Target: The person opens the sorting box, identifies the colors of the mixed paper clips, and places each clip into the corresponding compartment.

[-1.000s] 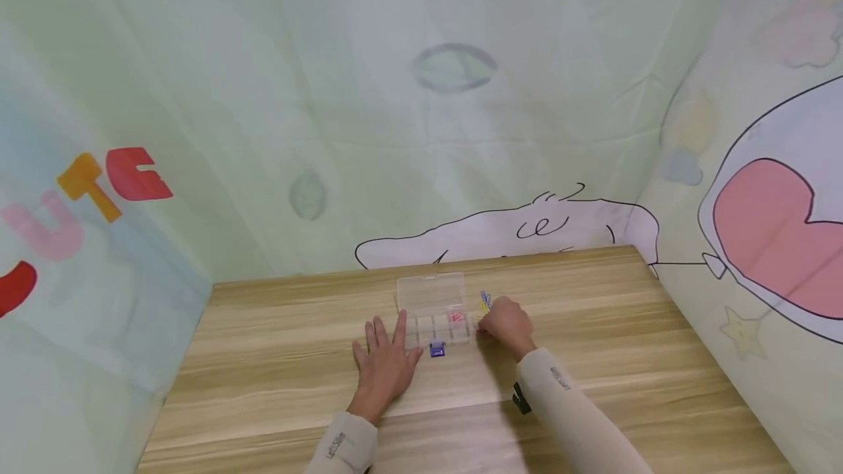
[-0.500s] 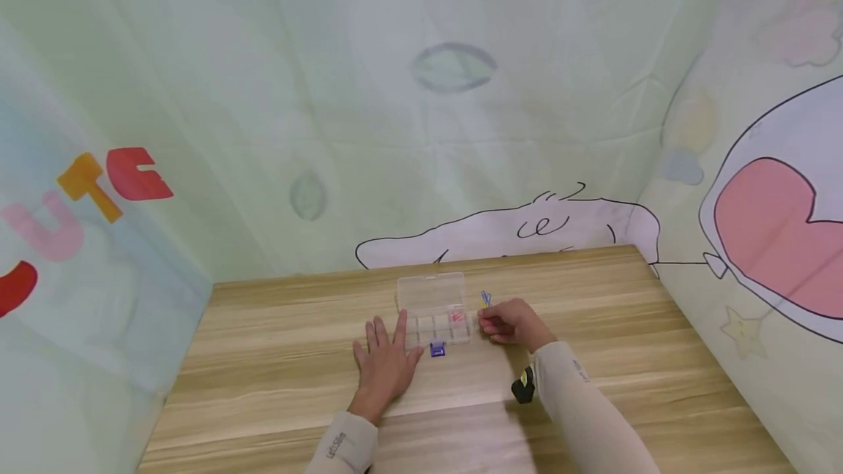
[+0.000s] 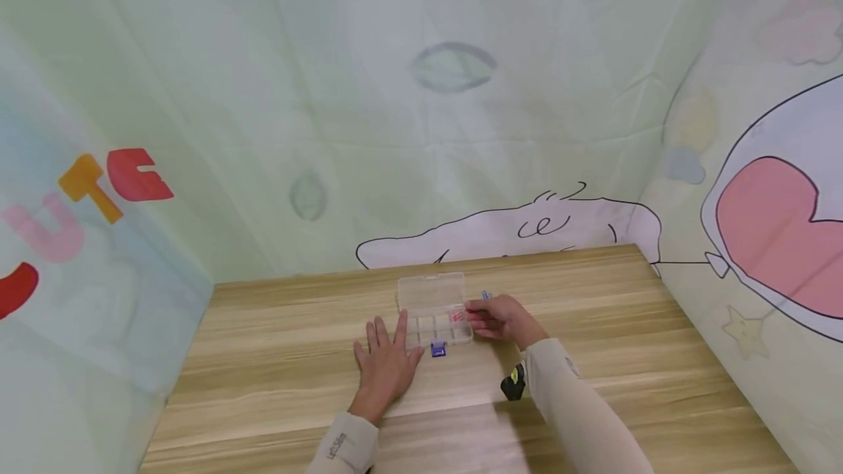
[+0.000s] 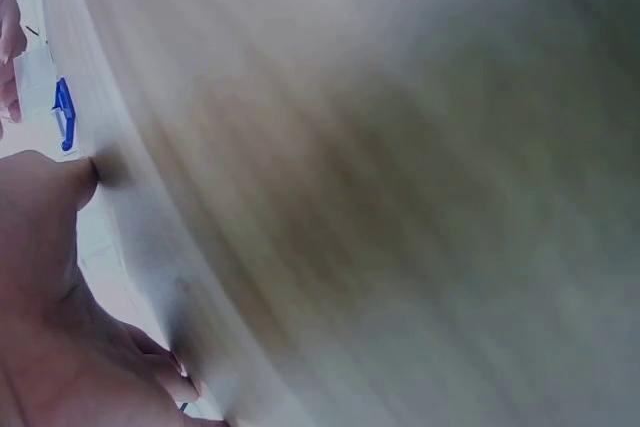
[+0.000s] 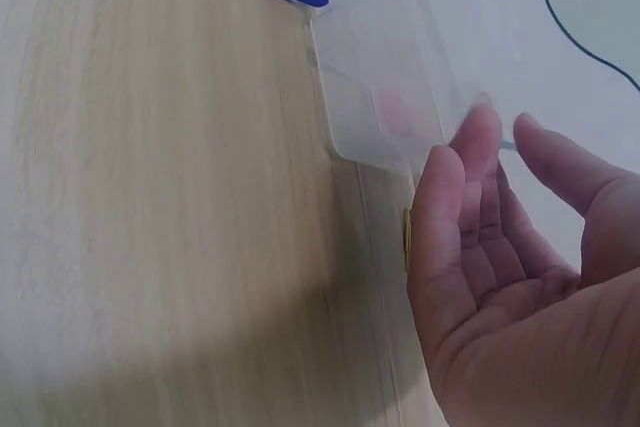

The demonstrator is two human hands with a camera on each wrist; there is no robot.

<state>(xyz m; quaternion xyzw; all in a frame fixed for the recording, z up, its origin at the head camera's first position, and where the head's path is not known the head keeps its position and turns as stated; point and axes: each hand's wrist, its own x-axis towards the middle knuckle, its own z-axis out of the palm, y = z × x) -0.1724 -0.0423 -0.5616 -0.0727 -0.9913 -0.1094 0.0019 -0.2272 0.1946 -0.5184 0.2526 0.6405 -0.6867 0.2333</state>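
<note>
A clear plastic compartment box (image 3: 426,328) lies on the table with its lid (image 3: 431,291) folded back and a blue latch (image 3: 438,350) at its front. Small red pieces (image 3: 457,317) fill part of the back right compartment. My left hand (image 3: 385,368) lies flat, fingers spread, with index finger and thumb at the box's left side. At the right end, my right hand (image 3: 503,319) reaches to the red compartment. Its thumb and index fingertips (image 5: 483,117) are slightly apart in the right wrist view, with nothing visible between them. Blue paper clips (image 3: 486,295) lie just behind it.
A bit of yellow (image 5: 407,237) shows beside my right hand's fingers in the right wrist view. The wooden table (image 3: 276,328) meets a printed cloth backdrop (image 3: 329,130) at the back. A black and yellow device (image 3: 513,383) sits at my right sleeve.
My right hand has moved left from the clips on the table to the box's right end, its fingers lifting from a downward grasp. The left hand has stayed put.
</note>
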